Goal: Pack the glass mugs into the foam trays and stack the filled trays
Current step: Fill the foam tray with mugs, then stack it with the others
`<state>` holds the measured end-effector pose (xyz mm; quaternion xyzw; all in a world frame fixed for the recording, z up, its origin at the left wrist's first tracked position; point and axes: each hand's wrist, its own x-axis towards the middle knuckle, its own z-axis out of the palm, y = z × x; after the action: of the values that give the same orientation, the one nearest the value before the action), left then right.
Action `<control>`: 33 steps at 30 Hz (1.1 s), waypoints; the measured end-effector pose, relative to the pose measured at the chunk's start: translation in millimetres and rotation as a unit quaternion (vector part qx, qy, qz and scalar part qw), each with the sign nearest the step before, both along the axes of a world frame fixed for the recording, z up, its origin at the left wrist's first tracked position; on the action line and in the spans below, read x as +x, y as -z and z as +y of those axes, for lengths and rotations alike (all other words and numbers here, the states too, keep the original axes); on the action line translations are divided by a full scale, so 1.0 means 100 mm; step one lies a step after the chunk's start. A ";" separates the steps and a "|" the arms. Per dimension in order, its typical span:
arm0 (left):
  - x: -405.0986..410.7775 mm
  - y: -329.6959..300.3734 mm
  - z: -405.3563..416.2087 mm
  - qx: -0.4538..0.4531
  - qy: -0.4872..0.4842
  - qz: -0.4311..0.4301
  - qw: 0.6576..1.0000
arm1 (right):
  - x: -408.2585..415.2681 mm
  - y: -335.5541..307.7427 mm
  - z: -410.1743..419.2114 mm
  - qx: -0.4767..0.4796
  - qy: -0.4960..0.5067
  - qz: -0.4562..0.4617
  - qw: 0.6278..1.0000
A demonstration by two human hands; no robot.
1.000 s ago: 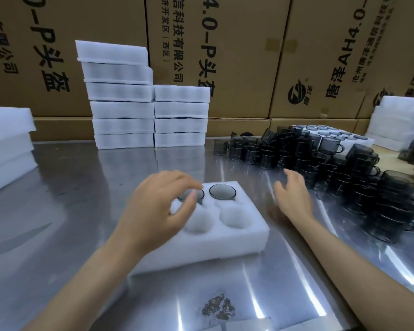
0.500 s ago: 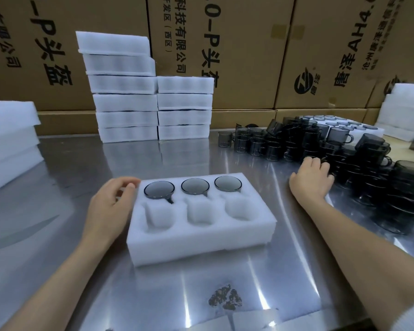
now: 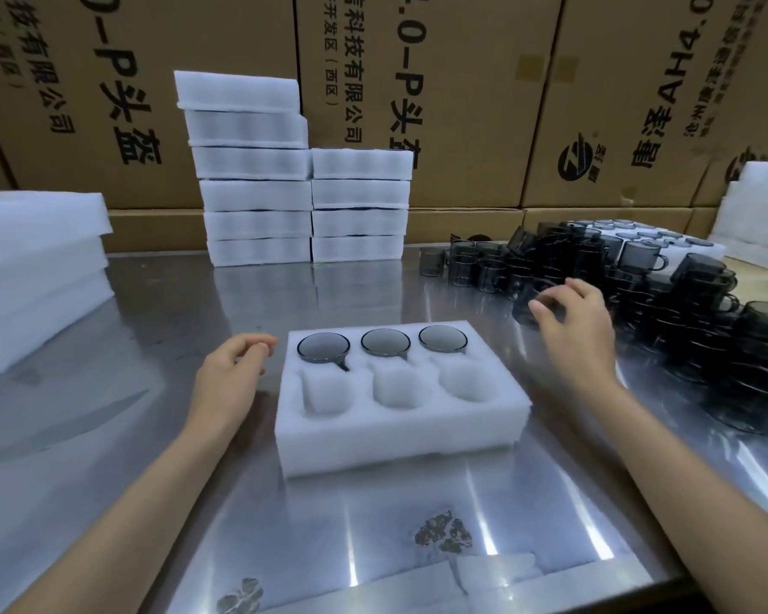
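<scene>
Smoky grey glass mugs sit heaped in a dark pile on the right of the shiny steel counter, and three more fill the far row of the white six-pocket foam tray in the middle: one, a second, a third. The near three pockets hold nothing. The left hand rests just beside the tray's left edge, fingers loosely curled, gripping nothing. The right hand hovers at the edge of the pile, fingers relaxed and bent, holding nothing I can see. Two stacks of white foam trays stand against the brown cardboard boxes behind.
</scene>
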<state>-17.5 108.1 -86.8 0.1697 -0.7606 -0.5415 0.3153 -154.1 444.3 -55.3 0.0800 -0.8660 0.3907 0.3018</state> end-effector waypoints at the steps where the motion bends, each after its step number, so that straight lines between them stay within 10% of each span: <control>1: 0.00 0.00 0.00 0.001 0.010 -0.003 1.000 | 0.11 -0.10 -0.08 -0.021 -0.033 0.023 0.999; 9: 0.03 -0.01 -0.02 0.041 0.042 0.030 0.998 | 1.27 -0.29 -1.06 -0.054 -0.361 0.079 0.928; 33: 0.39 -0.18 0.30 -0.097 0.053 0.084 0.990 | 1.51 -0.03 -1.33 0.138 -0.302 0.037 0.943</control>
<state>21.0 137.7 -68.5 0.0521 -0.7884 -0.4932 0.3639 -2.9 311.6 -51.9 0.3928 -0.8347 0.3373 0.1873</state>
